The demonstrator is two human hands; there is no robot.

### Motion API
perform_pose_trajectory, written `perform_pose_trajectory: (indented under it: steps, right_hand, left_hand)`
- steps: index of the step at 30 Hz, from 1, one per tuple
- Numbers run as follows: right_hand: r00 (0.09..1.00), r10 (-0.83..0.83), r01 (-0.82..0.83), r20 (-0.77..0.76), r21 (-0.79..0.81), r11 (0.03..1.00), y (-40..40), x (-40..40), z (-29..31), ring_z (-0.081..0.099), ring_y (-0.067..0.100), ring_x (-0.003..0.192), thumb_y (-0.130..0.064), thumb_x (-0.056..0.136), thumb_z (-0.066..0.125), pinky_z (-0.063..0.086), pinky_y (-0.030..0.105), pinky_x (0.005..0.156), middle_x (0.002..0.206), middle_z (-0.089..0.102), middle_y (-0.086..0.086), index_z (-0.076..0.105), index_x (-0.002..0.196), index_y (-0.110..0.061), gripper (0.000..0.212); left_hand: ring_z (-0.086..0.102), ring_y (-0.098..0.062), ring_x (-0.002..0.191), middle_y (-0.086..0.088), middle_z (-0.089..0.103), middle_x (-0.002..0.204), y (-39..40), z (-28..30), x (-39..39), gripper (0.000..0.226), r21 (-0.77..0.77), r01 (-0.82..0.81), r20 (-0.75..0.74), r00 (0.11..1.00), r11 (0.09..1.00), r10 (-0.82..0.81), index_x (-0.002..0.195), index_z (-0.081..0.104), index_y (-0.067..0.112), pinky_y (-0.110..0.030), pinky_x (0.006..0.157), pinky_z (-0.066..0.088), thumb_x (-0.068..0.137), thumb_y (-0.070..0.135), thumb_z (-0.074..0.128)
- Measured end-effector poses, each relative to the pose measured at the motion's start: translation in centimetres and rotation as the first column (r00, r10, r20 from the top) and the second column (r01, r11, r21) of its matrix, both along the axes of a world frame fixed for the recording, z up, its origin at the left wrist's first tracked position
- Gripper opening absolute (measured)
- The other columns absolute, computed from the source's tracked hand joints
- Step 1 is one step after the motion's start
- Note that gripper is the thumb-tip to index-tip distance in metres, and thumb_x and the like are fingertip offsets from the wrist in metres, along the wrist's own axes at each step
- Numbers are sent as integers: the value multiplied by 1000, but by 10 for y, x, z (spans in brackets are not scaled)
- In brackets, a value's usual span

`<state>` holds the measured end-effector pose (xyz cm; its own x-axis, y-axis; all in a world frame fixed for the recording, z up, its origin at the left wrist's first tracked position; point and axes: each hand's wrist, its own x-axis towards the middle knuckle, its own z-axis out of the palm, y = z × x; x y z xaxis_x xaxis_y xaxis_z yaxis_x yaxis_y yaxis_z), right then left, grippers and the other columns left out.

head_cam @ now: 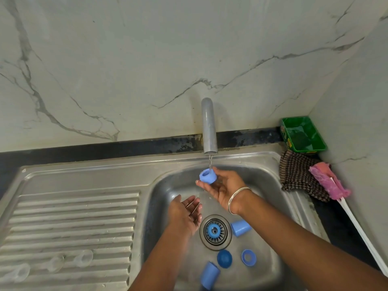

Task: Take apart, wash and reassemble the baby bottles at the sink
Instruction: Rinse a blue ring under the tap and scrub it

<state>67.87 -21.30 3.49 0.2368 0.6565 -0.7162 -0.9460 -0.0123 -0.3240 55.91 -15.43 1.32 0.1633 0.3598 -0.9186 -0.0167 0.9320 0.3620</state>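
Rinsing the blue collar ring [207, 175] under the tap [209, 127] w/ my right hand [222, 189] pinching its rim, left hand [185, 213] open & empty below — light, stiff plastic, prob slippery wet.

Green tub [303, 134] in corner, checked cloth [298, 174], pink brush [329, 183], perhaps a sponge head

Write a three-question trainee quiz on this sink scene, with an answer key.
1. True or false: the right hand holds a blue ring under the tap stream.
2. What does the left hand hold? A) a brush B) nothing C) a cloth
3. Fill in: the clear teats lie on the ______.

Key: 1 true; 2 B; 3 drainboard.
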Motion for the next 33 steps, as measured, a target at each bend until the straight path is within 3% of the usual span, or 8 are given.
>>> perform_pose_trajectory:
  steps: [3, 6, 8, 11, 14, 18, 26, 33]
  right_hand:
    - [857, 238, -223, 457, -88, 971, -2, 2, -6, 71, 32, 88, -11, 88, 69, 62, 34, 72, 101, 70, 17, 66, 109, -3, 22]
    - [-121, 402, -279, 907, -420, 863, -9, 12, -20, 67, 13, 94, -9, 75, 80, 56, 26, 87, 101, 71, -3, 73, 104, -18, 31]
    - [-355, 302, -278, 885, -408, 869, -13, 17, -26, 63, 10, 97, -2, 73, 78, 49, 17, 90, 106, 68, -3, 75, 102, -18, 34]
    - [-220, 371, -214, 902, -416, 884, -15, 14, -29, 67, 9, 89, -8, 77, 77, 54, 17, 83, 102, 70, -2, 75, 102, -18, 27]
    - [415, 394, -237, 820, -321, 917, -11, 5, -21, 72, 26, 68, -24, 85, 75, 61, 31, 64, 89, 72, 13, 71, 106, -7, 28]
    - [658, 350, -237, 667, -258, 937, -7, 4, -14, 72, 33, 67, -25, 89, 69, 60, 32, 59, 89, 70, 25, 69, 103, -2, 27]
    - [705, 271, -220, 655, -161, 962, -16, 5, -23, 69, 27, 66, -6, 82, 76, 59, 35, 62, 86, 70, 12, 72, 97, -9, 16]
    - [288, 382, -172, 878, -345, 923, -37, 3, -50, 63, 10, 84, -19, 61, 89, 56, 28, 78, 83, 68, -10, 67, 81, -25, 30]
  left_hand:
    - [58, -17, 65, -4, 68, 81, -1, -2, 1, 42, 10, 2, -18, 1000, 1000, -2, 99, 67, 8, -27, 62, 41, 103, 38, 38]
    - [57, -16, 63, -2, 68, 78, 1, 1, 4, 31, 74, 44, -60, 997, 996, -40, 94, 67, 11, -25, 59, 40, 101, 29, 43]
    - [58, -15, 67, -1, 68, 80, 5, 3, 9, 22, 204, 124, -125, 987, 971, -100, 93, 67, 12, -26, 59, 41, 98, 20, 47]
    - [64, -22, 82, -5, 70, 90, 19, 7, 18, 19, 509, 270, -205, 960, 817, -189, 100, 69, 11, -29, 68, 47, 98, 9, 50]
    - [68, -33, 97, -9, 74, 98, 42, 17, 31, 16, 724, 466, -345, 883, 508, -318, 103, 73, 13, -44, 86, 54, 97, 13, 58]
    - [67, -24, 92, -9, 75, 98, 71, 43, 55, 23, 736, 672, -608, 710, 84, -355, 110, 74, 8, -32, 81, 49, 94, 20, 62]
    - [57, -18, 69, -6, 62, 71, 90, 55, 75, 14, 663, 721, -730, 565, -201, -384, 85, 73, -1, -17, 57, 41, 93, 9, 68]
    - [64, -42, 105, -26, 67, 112, 101, 47, 83, 23, 506, 791, -847, 379, -345, -373, 113, 62, -10, -48, 92, 53, 91, -4, 58]
